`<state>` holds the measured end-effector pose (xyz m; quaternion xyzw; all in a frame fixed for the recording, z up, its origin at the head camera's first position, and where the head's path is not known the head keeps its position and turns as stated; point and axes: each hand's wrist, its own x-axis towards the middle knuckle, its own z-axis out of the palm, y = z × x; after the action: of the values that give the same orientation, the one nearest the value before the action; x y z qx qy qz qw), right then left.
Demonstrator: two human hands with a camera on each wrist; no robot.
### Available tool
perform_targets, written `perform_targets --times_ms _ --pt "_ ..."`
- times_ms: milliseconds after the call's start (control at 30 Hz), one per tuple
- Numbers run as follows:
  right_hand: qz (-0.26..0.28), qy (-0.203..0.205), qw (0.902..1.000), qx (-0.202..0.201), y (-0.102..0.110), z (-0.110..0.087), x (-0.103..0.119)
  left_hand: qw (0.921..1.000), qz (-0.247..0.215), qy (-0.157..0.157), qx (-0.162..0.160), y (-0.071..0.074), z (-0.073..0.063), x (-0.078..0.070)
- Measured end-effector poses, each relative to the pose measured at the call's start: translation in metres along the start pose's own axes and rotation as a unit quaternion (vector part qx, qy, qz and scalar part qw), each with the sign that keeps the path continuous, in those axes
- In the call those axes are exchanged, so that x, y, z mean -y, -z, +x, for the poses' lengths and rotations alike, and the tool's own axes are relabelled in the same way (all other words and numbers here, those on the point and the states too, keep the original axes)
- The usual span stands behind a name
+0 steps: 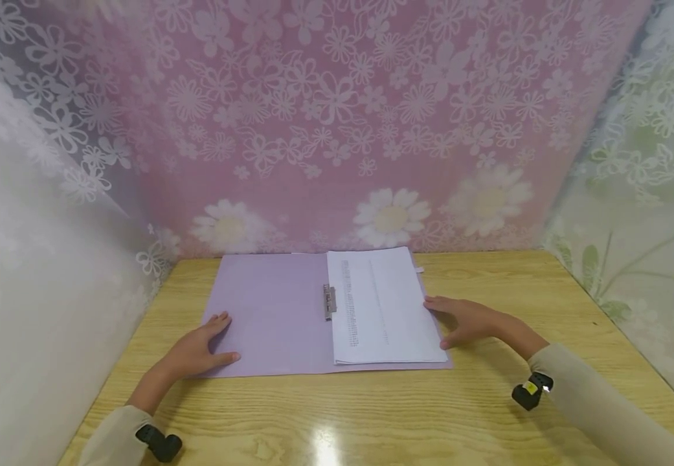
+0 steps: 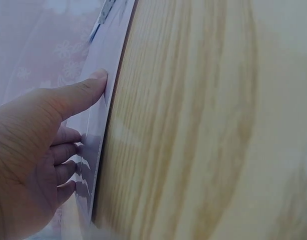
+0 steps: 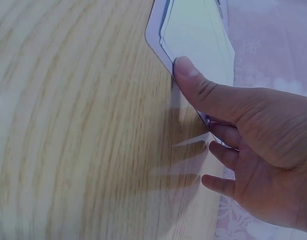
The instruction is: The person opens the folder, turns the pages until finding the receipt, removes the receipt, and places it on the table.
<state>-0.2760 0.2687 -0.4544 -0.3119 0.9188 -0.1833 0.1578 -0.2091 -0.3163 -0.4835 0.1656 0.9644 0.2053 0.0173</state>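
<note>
Between left hand [image 1: 195, 350] and right hand [image 1: 469, 319], each grip spread, lies the lilac folder [image 1: 272, 310].

Left of the folder [image 1: 272, 317], we see the left hand [image 1: 198, 349] resting on its edge, thumb and fingers spread; the left forearm [image 1: 151, 391] reaches in from the folder's near left. At the folder's right edge, we note the right hand [image 1: 469, 318], thumb parted from the fingers; the right forearm [image 1: 523, 336] slants in from the folder's near right. Both thumbs, 2 in all, lie nearer us than the index fingers.
</note>
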Motion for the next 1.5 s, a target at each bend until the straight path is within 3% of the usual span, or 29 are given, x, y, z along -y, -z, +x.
perform_targets --times_ms 433,667,833,1200,1333,1500 --pt "0.020 -0.002 0.9997 -0.010 0.001 0.001 -0.003 0.9997 0.005 0.006 0.022 0.009 0.005 -0.017" --pt "0.010 -0.007 0.9996 -0.025 0.004 0.008 -0.003 0.9995 -0.011 -0.028 -0.004 0.006 0.021 -0.041" --pt "0.017 -0.024 0.9977 -0.061 0.010 0.022 -0.001 0.9981 -0.020 -0.056 -0.017 -0.001 0.037 -0.066" --pt "0.098 -0.036 0.9818 -0.159 0.024 0.067 -0.009 0.9898 -0.043 -0.136 0.002 -0.045 0.064 -0.133" --pt "0.124 -0.048 0.9759 -0.173 0.024 0.083 -0.017 0.9856 -0.017 -0.165 0.031 -0.062 0.071 -0.154" --pt "0.157 -0.076 0.9675 -0.184 0.020 0.101 -0.028 0.9823 0.037 -0.171 0.068 -0.077 0.074 -0.166"
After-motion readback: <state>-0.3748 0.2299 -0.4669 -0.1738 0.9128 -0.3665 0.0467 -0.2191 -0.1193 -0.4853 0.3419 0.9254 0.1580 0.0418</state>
